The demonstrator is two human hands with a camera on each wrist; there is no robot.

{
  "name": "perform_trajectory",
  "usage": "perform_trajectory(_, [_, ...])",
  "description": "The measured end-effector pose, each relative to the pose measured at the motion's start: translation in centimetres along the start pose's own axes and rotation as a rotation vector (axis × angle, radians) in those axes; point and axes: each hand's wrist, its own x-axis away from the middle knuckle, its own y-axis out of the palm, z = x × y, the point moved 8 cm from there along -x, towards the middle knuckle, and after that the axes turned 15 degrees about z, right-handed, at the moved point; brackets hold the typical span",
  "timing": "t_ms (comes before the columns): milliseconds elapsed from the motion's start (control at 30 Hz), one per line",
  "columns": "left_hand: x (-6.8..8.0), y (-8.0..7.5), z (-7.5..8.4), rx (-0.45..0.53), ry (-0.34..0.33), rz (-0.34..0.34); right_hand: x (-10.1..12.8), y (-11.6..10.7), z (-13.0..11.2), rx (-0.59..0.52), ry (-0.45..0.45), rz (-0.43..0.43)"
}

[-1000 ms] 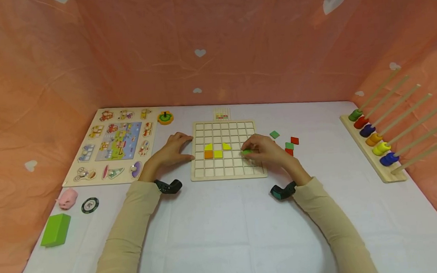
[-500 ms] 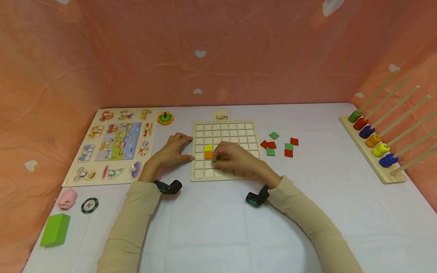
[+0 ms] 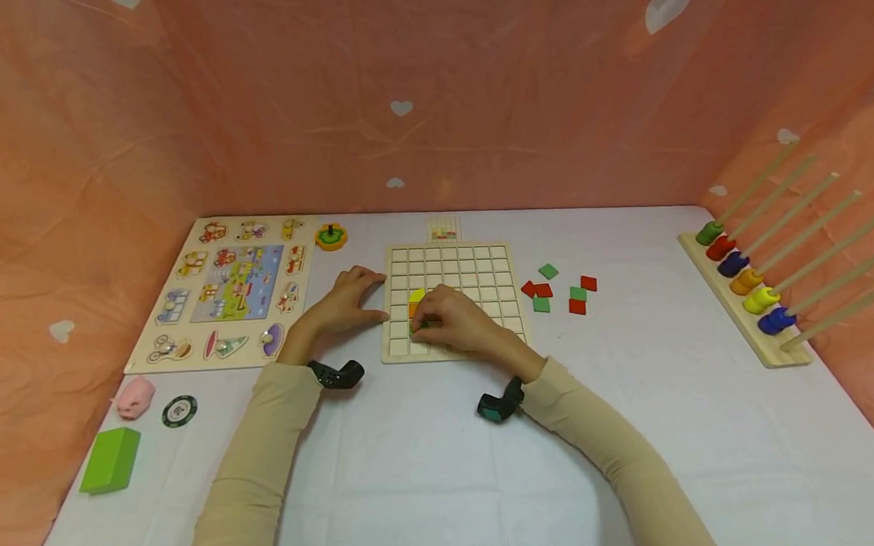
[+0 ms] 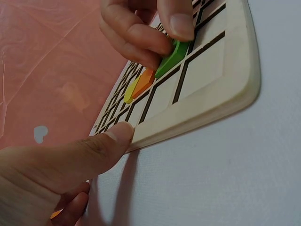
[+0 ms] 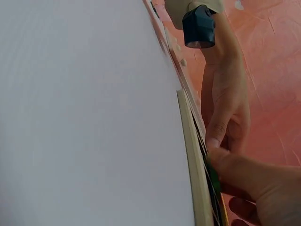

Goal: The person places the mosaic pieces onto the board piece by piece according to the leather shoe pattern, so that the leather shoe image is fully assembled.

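Note:
A wooden grid board lies mid-table. My right hand is over its left part, pinching a green tile between thumb and fingers. In the left wrist view this tile stands slightly tilted at a cell, right beside an orange tile. Beyond the orange one is a yellow piece set in the grid. The right hand covers several cells in the head view. My left hand touches the board's left edge with thumb and fingertips, the fingers spread and holding nothing.
Loose red and green tiles lie right of the board. A small pattern card sits behind it. A picture puzzle is at left, near a pink pig, a round chip and a green block. A peg rack stands right.
My right hand has carried the green tile left across the board, from the right side to the cell below the orange tile. The left hand stays at the board's edge.

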Motion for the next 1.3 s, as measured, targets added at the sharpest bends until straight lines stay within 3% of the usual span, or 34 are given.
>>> perform_trajectory(433, [-0.1,0.1,-0.1,-0.016,0.002,0.002,0.4,-0.3,0.3,0.046,0.021,-0.031])
perform_trajectory(633, [-0.1,0.1,0.0,-0.015,-0.011,-0.008,0.3,-1.2,0.6,0.004,0.044,-0.046])
perform_trajectory(767, [-0.1,0.1,-0.1,-0.006,-0.023,-0.014,0.4,-2.9,1.7,-0.029,0.061,0.010])
perform_trajectory(1300, [-0.1,0.1,0.0,0.001,-0.039,-0.022,3.6,-11.5,6.4,0.032,0.174,0.214])
